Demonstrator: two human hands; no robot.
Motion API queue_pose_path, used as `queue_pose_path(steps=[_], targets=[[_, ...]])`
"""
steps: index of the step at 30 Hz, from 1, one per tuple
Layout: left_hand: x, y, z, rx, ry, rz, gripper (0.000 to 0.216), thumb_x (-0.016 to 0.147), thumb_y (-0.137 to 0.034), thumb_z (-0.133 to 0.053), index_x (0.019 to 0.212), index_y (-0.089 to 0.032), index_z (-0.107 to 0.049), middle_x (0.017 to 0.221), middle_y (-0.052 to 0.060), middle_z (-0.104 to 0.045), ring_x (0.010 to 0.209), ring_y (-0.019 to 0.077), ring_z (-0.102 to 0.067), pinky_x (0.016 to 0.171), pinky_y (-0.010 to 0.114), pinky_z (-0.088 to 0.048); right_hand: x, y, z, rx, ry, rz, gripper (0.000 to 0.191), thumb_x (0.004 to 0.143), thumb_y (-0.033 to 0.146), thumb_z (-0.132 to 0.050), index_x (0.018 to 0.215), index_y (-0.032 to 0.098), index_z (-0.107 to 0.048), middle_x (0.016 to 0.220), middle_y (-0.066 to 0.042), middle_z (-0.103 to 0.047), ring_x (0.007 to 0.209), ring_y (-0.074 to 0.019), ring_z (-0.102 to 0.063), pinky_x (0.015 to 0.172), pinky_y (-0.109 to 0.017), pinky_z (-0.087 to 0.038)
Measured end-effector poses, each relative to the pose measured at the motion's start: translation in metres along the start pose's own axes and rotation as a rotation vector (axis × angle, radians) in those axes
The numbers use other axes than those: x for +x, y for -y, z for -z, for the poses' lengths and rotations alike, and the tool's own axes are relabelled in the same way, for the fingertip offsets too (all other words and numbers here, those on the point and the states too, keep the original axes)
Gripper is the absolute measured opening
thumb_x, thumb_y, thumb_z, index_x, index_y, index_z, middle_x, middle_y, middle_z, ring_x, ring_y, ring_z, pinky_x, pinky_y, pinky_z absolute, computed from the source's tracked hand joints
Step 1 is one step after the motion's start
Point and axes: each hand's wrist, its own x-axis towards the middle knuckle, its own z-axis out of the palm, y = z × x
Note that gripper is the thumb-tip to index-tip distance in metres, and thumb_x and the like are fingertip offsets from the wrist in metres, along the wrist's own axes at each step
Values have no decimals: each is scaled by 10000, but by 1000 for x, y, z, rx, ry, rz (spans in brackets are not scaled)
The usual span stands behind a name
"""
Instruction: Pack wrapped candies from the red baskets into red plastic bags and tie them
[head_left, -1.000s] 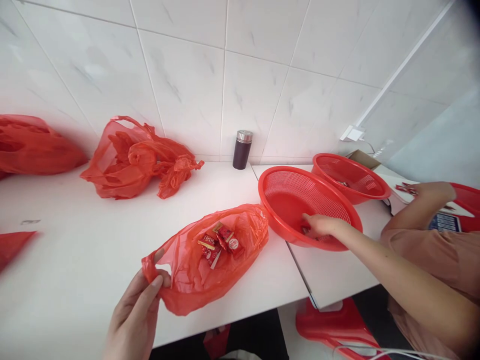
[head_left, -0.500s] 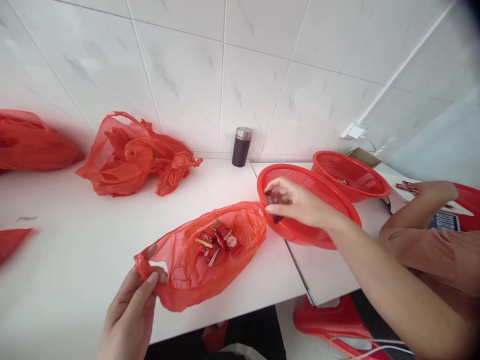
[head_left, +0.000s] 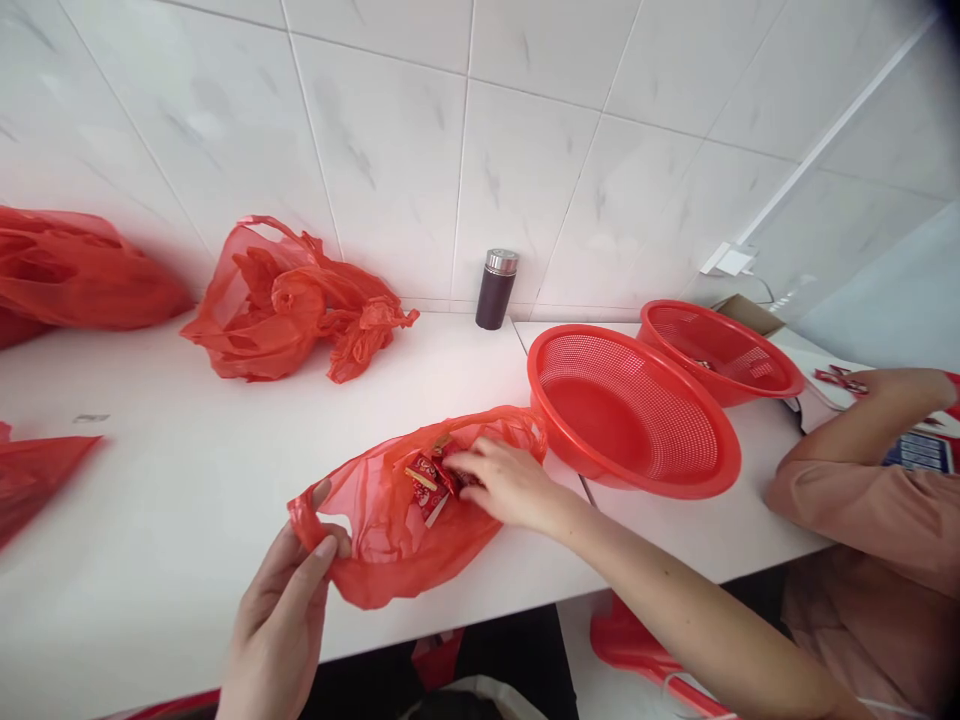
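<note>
My left hand [head_left: 281, 610] pinches the handle loop of a thin red plastic bag [head_left: 390, 540] that lies open on the white counter [head_left: 150, 500]. Several red wrapped candies [head_left: 427, 480] lie inside it. My right hand [head_left: 506, 485] reaches into the bag's mouth from the right, fingers curled on the candies. Just right of the bag stands a red mesh basket [head_left: 637, 410], and its inside looks bare.
A second red basket [head_left: 720, 350] sits behind the first. Another person's sleeve and arm [head_left: 862, 490] are at the right edge. Crumpled red bags [head_left: 292, 310] lie by the tiled wall, more red bags [head_left: 82, 270] at the left. A dark flask [head_left: 496, 290] stands at the wall.
My right hand came out of the near red basket with candies and moved left into the bag's mouth. My left hand kept its hold on the bag handle.
</note>
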Motion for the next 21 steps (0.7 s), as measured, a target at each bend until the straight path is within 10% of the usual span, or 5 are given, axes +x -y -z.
queue_pose_path(steps=[10, 21], targets=[[0, -2, -3, -23, -64, 5, 536, 727, -393, -742, 1238, -276, -626, 731, -7, -587, 803, 148, -502, 653, 208, -419, -1, 6, -20, -166, 50, -42, 547, 758, 154, -669, 1282, 173, -516, 1215, -180, -538, 1013, -326, -584, 728, -412, -509], [-1, -3, -3, -27, -69, -6, 589, 724, -391, -736, 1279, -250, -595, 717, -7, -579, 794, 156, -497, 651, 217, -413, -4, -25, 3, 234, -91, -220, 415, 910, 127, -415, 1303, 213, -514, 1019, -77, -719, 940, -196, -677, 776, -314, -514]])
